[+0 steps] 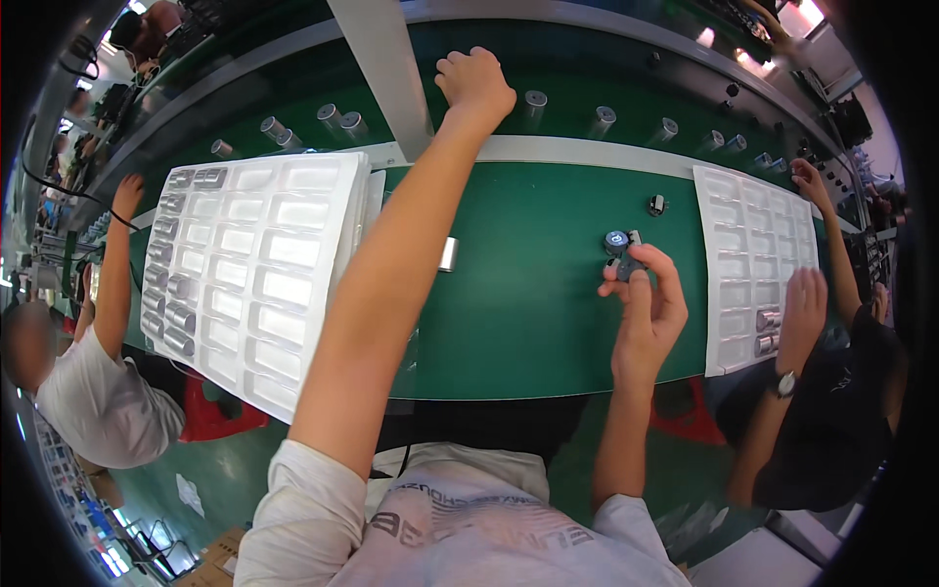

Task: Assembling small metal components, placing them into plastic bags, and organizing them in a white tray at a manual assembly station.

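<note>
My left hand (pixel 476 86) reaches across to the far green belt, its fingers curled; whatever they may hold is hidden from view. Along that belt stand several silver metal cylinders (pixel 534 105), one just right of this hand. Over the green mat, my right hand (pixel 648 318) pinches a small dark part (pixel 628 267) between thumb and fingers. Right beside those fingertips is a round piece with a blue top (pixel 615 241). Farther back lies a small black-and-silver part (pixel 657 204). Another silver cylinder (pixel 449 254) rests on the mat, partly hidden by my left forearm.
At the left, a stack of white plastic trays (pixel 337 210) holds several silver cylinders in its left columns. Another white tray (pixel 721 293) lies at the right, near a co-worker's hand (pixel 804 308). A grey metal post (pixel 386 68) rises beside my left arm. Another person sits at the left.
</note>
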Demonstrator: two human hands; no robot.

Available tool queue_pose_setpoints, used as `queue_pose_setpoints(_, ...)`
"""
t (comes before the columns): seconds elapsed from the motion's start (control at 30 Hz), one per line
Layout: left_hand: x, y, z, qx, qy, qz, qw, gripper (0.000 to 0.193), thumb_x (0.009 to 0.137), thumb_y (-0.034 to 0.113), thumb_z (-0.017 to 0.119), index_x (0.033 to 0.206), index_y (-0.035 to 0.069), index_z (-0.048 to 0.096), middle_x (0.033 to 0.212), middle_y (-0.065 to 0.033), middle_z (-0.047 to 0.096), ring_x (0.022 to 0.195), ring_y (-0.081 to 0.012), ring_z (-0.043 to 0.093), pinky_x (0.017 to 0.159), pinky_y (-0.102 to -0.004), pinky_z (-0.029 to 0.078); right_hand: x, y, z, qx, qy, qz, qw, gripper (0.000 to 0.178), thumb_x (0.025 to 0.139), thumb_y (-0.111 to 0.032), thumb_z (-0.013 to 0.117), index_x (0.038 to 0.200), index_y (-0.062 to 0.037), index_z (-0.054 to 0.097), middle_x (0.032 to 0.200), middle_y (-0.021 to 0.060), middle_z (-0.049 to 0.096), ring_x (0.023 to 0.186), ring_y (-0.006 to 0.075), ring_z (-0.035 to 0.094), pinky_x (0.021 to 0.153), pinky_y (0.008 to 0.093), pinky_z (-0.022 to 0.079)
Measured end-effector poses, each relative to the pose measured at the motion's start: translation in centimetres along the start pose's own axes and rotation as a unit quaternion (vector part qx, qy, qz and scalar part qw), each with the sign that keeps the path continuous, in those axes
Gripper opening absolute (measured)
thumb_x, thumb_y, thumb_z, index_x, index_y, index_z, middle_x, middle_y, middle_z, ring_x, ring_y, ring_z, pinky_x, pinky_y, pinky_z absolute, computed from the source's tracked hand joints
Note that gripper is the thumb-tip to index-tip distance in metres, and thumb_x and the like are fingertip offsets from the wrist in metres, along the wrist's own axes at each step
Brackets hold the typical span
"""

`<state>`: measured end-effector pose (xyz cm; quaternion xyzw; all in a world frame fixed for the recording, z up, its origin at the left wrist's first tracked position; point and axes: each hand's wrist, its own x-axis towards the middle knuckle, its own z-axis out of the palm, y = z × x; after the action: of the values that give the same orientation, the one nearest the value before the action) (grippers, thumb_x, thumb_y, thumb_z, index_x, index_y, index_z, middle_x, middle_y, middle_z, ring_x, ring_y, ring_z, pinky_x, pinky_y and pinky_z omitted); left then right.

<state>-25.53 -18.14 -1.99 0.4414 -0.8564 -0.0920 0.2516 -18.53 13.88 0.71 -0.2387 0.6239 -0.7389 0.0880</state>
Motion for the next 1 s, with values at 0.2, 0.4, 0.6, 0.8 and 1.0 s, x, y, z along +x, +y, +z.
queue_pose_setpoints(0.2, -12.2, -0.1, -11.5, -0.145, -0.072, 0.078, 0.984, 0.023, 0.07, -0.001, 0.07, 0.091, 0.003, 0.062, 0.103, -0.0177, 0.057, 0.102, -0.0384, 0.054, 0.082, -0.0457, 0.049, -0.8, 1.2, 2.0, 0.048, -0.028, 0.034, 0.998, 0.021, 0.099, 0.001, 0.049, 0.114, 0.0062, 0.061, 0.117, 0.0142, 0.056, 0.085, 0.0191, 0.065, 0.07, 0.0315, 0.057)
queue_pose_setpoints(0.4, -21.5, -4.9, -13.6, -0.035, -0.114, 0.119, 0.986, 0.032, 0.069, -0.007, 0.065, 0.101, -0.002, 0.063, 0.105, -0.0161, 0.059, 0.103, -0.0357, 0.053, 0.085, -0.0403, 0.05, -2.0, 0.7, 3.9, 0.052, -0.067, 0.034, 0.996, 0.02, 0.097, 0.004, 0.049, 0.112, 0.0066, 0.062, 0.119, 0.0139, 0.053, 0.086, 0.019, 0.065, 0.069, 0.0311, 0.057)
queue_pose_setpoints(0.6, -22.7, -4.6, -13.6, -0.165, -0.066, 0.183, 0.967, 0.042, 0.074, -0.013, 0.063, 0.113, 0.002, 0.065, 0.1, -0.0138, 0.059, 0.1, -0.0355, 0.055, 0.085, -0.0434, 0.048, -2.8, 0.6, 3.6, 0.087, -0.092, 0.099, 0.987, 0.024, 0.097, 0.001, 0.054, 0.121, 0.0038, 0.057, 0.111, 0.012, 0.058, 0.092, 0.02, 0.064, 0.077, 0.0316, 0.054)
queue_pose_setpoints(0.8, -25.5, -5.4, -11.7, -0.35, -0.058, 0.093, 0.93, 0.049, 0.076, -0.014, 0.07, 0.122, 0.001, 0.06, 0.103, -0.015, 0.06, 0.1, -0.0282, 0.064, 0.081, -0.0363, 0.054, -3.6, 0.9, 4.0, 0.115, -0.105, 0.107, 0.982, 0.036, 0.088, 0.01, 0.061, 0.124, 0.0034, 0.055, 0.113, 0.0117, 0.058, 0.1, 0.0213, 0.064, 0.08, 0.0315, 0.054)
queue_pose_setpoints(1.0, -26.4, -6.8, -12.6, -0.636, -0.157, -0.101, 0.749, 0.039, 0.086, -0.009, 0.067, 0.124, -0.004, 0.058, 0.112, -0.0154, 0.066, 0.1, -0.0223, 0.069, 0.086, -0.0315, 0.058, -4.1, 1.1, 4.1, 0.093, -0.115, 0.105, 0.983, 0.037, 0.086, 0.013, 0.063, 0.122, 0.0056, 0.057, 0.119, 0.0124, 0.057, 0.103, 0.0219, 0.064, 0.085, 0.0318, 0.055)
